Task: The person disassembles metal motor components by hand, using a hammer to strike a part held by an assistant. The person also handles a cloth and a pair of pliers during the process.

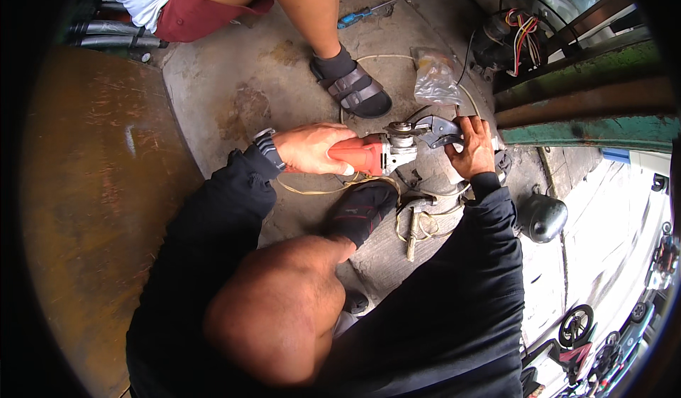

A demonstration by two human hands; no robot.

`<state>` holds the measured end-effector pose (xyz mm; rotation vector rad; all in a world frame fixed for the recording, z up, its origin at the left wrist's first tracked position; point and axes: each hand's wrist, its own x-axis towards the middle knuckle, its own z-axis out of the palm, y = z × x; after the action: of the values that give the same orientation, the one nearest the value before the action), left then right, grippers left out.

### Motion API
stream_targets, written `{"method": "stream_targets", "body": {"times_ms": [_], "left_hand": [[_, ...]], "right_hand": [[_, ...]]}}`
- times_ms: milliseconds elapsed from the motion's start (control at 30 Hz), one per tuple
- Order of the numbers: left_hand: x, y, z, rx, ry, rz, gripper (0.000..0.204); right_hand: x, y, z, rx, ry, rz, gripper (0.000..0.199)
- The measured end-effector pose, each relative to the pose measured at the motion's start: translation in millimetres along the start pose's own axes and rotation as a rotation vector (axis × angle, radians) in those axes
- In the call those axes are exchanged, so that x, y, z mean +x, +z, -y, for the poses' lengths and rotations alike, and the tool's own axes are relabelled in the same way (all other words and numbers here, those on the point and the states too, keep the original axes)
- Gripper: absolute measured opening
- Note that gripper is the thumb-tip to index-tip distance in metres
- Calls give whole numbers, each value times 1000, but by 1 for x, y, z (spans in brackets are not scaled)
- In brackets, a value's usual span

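Observation:
A red angle grinder [360, 158] lies sideways in front of me, its metal gear head pointing right. My left hand [308, 148] is wrapped round its body from the left. At the grinder's head, a round metal piece on the spindle [399, 127] meets the jaws of the locking pliers [434, 128]. My right hand [474, 150] is closed round the pliers' handles, its fingers partly hiding them. Whether the jaws are clamped tight on the spindle piece I cannot tell. A yellowish cord [312, 191] runs under the grinder.
Another person's sandalled foot [358, 94] stands just beyond the grinder. Farther off lie a blue-handled screwdriver [355, 18] and a clear plastic bag [436, 79]. A pale T-shaped tool [412, 236] lies among cords. Green metal beams [589, 132] stand right, a brown metal sheet [106, 206] left.

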<state>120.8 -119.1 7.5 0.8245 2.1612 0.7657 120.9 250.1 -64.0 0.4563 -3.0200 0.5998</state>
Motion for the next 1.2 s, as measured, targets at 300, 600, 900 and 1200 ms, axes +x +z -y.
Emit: {"method": "stream_targets", "body": {"times_ms": [300, 600, 900, 1200], "left_hand": [[-14, 7, 15, -11, -100, -62, 73], [-7, 11, 37, -1, -199, -71, 74], [-6, 24, 74, -77, -318, -16, 92], [28, 25, 74, -173, -263, 58, 83]], "right_hand": [[15, 0, 23, -67, -3, -22, 55], [34, -2, 33, -173, -26, 88, 51], [60, -12, 50, -196, 11, 342, 52], [51, 4, 18, -144, 88, 381, 37]]}}
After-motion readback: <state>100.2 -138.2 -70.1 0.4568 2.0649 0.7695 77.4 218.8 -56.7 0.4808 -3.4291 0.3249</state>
